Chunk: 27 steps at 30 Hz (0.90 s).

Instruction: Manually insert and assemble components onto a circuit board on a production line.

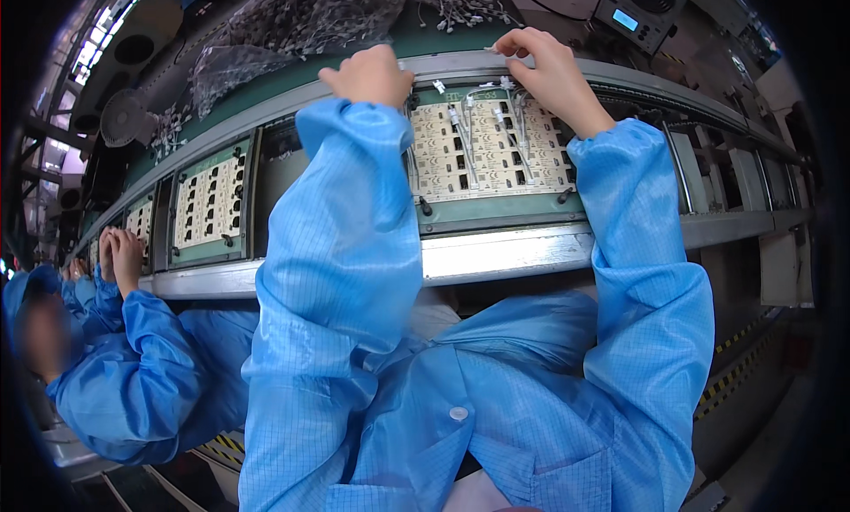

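My right hand (551, 76) is over the far right corner of a cream circuit board panel (491, 158), pinching a small white connector (492, 50) between thumb and finger. My left hand (372, 76) is at the panel's far left corner, back towards me. Its fingers curl away from view, so whatever they hold is hidden. The panel sits in a green carrier (505, 221) with black clamps. Several white wired connectors lie on it, among them a cable (464, 140) near the middle and another cable (515, 144) to its right.
Beyond the conveyor's metal rail (505, 257) lies a clear bag (301, 25) of wired connectors, with a loose pile (465, 3) beside it. A second panel (208, 197) is to the left, near a co-worker's hands (122, 255). A small fan (127, 118) and a device with a lit screen (625, 19) stand farther back.
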Motion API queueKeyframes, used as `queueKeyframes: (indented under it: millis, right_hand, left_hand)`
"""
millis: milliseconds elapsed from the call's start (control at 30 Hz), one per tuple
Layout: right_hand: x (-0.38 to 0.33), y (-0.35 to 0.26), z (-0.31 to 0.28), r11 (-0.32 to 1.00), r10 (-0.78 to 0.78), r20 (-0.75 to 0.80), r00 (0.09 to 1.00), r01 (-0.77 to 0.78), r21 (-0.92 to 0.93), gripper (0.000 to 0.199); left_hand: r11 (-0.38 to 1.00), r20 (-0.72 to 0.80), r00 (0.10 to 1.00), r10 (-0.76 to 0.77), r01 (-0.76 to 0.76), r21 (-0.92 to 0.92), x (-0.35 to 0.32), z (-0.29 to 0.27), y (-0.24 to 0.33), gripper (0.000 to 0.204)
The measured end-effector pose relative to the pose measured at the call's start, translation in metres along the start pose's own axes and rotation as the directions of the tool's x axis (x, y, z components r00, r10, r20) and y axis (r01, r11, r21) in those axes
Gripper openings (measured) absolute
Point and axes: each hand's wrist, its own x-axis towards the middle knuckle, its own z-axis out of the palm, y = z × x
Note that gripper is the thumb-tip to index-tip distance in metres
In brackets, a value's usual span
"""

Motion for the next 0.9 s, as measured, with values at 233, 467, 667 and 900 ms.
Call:
queueKeyframes:
  millis: [233,467,667,900]
  right_hand:
    - [0.014,-0.034,0.010,0.986,-0.160,-0.019,0.987,0.159,-0.045,0.020]
    - [0.011,-0.069,0.030,0.988,0.149,0.248,0.957,-0.154,0.002,0.034]
    - [0.008,-0.069,0.038,0.984,0.095,0.191,0.977,-0.063,-0.165,0.041]
    - [0.013,-0.070,0.041,0.983,0.132,0.182,0.974,-0.105,-0.154,0.029]
  left_hand:
    - [0.950,-0.007,0.993,0.118,-0.115,-0.291,-0.007,-0.013,0.006,0.017]
    - [0.829,-0.046,0.907,0.418,-0.402,-0.390,-0.008,-0.008,-0.009,0.014]
    - [0.835,-0.078,0.898,0.433,-0.432,-0.340,-0.010,-0.008,-0.005,0.015]
    - [0.891,-0.031,0.983,0.183,-0.179,-0.417,-0.002,-0.016,-0.022,0.020]
